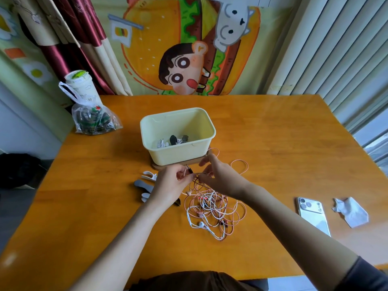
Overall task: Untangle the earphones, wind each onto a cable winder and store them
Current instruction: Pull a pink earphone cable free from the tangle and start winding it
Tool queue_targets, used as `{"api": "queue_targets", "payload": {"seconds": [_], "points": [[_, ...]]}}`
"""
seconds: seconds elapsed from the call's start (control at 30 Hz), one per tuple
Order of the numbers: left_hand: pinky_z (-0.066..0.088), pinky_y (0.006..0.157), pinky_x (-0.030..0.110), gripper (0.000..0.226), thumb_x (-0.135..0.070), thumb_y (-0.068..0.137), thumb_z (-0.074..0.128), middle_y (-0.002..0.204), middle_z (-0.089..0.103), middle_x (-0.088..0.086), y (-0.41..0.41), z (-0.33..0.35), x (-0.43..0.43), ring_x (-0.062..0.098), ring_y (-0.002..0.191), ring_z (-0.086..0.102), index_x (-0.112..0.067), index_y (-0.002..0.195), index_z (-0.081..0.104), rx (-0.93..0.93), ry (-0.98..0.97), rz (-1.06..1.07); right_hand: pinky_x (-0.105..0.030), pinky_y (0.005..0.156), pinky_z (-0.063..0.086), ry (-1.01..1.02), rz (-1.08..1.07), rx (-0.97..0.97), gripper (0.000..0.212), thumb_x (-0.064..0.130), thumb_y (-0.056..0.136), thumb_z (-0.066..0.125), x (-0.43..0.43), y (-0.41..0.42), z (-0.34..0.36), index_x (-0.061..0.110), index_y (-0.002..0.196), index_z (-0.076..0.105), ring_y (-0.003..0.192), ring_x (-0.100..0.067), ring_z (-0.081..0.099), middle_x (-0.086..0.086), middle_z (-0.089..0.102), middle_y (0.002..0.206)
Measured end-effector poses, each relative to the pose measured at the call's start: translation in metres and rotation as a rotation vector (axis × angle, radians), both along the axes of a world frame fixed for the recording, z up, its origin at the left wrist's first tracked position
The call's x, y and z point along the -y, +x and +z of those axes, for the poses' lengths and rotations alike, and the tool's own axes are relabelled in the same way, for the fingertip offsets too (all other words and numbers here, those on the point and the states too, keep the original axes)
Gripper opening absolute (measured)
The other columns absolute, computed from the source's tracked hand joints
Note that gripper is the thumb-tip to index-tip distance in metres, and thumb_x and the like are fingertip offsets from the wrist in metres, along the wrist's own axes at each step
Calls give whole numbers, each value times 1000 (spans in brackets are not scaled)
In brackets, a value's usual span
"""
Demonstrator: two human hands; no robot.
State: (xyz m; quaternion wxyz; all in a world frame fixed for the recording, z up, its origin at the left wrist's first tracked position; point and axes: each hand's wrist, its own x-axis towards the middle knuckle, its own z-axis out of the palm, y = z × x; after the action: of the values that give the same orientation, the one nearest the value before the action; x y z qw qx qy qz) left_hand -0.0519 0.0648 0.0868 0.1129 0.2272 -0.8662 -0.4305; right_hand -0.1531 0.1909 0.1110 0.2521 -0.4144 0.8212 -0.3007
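Earphones point(212, 208) lie in a loose tangle of pink, white and dark red cable just in front of the box point(178, 154), on the person's side and a little right of its middle. The box is a pale yellow open tub on a wooden base point(155, 166), near the middle of an orange wooden worktop point(273, 143). White earbuds and two dark pieces lie on the box's floor.

Behind the box a cartoon burger cloth point(184, 59) hangs on the wall, with a red and cream curtain point(73, 38) to its left and pale blinds point(336, 49) to its right. Left of the box and further back stand a clear bag point(94, 120) and a lidded cup point(80, 85). Well to the box's right, nearer the person, lie a white phone point(313, 216) and a crumpled tissue point(350, 211). Grey and white winders point(142, 184) lie in front of the box's left corner.

The tangle's long axis runs from the box towards the person. Its far end is lifted at the hands, and its near end, with a white earbud point(201, 224), rests on the worktop. One pink loop point(241, 164) spreads out to the right.

The left hand point(170, 185) and right hand point(220, 179) meet just in front of the box. Both have curled fingers, and each pinches the pink cable point(196, 175) between thumb and fingertips.
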Motion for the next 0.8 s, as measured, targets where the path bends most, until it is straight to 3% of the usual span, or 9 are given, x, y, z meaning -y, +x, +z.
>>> {"api": "queue_targets", "payload": {"seconds": [0.13, 0.27, 0.37, 0.5, 0.6, 0.7, 0.8], "points": [[36, 53, 13, 22, -26, 90, 64, 64, 56, -8, -1, -4, -1, 10, 64, 51, -15, 72, 61, 37, -18, 1, -33, 74, 49, -18, -26, -44, 34, 27, 91, 60, -1, 1, -2, 10, 115, 42, 83, -22, 60, -5, 62, 95], [37, 52, 9, 22, -24, 92, 62, 64, 56, -7, 0, -4, 0, 4, 58, 55, -14, 73, 60, 43, 27, 22, -24, 70, 45, -85, -21, -168, 33, 22, 88, 65, -2, 2, -3, 13, 113, 46, 80, -15, 57, 0, 61, 98], [37, 48, 9, 25, -23, 93, 60, 60, 53, -5, 0, 0, 0, -5, 48, 53, -13, 71, 57, 55, 52, 19, -30, 76, 52, -67, -2, -191, 23, 25, 90, 62, 1, 4, -1, 15, 110, 58, 87, -16, 63, -2, 67, 102], [36, 49, 7, 18, -21, 93, 60, 63, 52, -7, 0, 5, -1, 5, 55, 52, -12, 77, 57, 27, 66, 62, -30, 74, 53, -29, -14, -256, 19, 24, 93, 56, 4, 6, 2, 15, 106, 67, 90, -16, 63, -1, 68, 105], [36, 50, 7, 17, -20, 95, 56, 65, 51, -6, 0, 4, -5, 8, 59, 47, -10, 82, 56, 9, 43, 74, -32, 76, 50, 68, -26, -376, 24, 30, 96, 50, 4, 7, 6, 17, 110, 65, 94, -19, 61, 0, 63, 112], [37, 47, 11, 17, -20, 98, 50, 65, 50, -5, -4, 2, -8, 7, 56, 47, -10, 85, 53, 18, 82, 99, -35, 89, 41, 253, 13, -529, 32, 33, 99, 39, 4, 10, 8, 16, 116, 61, 109, -24, 54, -3, 56, 120], [35, 49, 12, 14, -19, 99, 46, 70, 50, -5, -9, -3, -11, 8, 63, 47, -10, 90, 49, 32, 88, 104, -38, 98, 36, 381, 93, -551, 33, 31, 100, 39, 2, 11, 11, 16, 123, 57, 119, -25, 44, -7, 51, 127]]}}
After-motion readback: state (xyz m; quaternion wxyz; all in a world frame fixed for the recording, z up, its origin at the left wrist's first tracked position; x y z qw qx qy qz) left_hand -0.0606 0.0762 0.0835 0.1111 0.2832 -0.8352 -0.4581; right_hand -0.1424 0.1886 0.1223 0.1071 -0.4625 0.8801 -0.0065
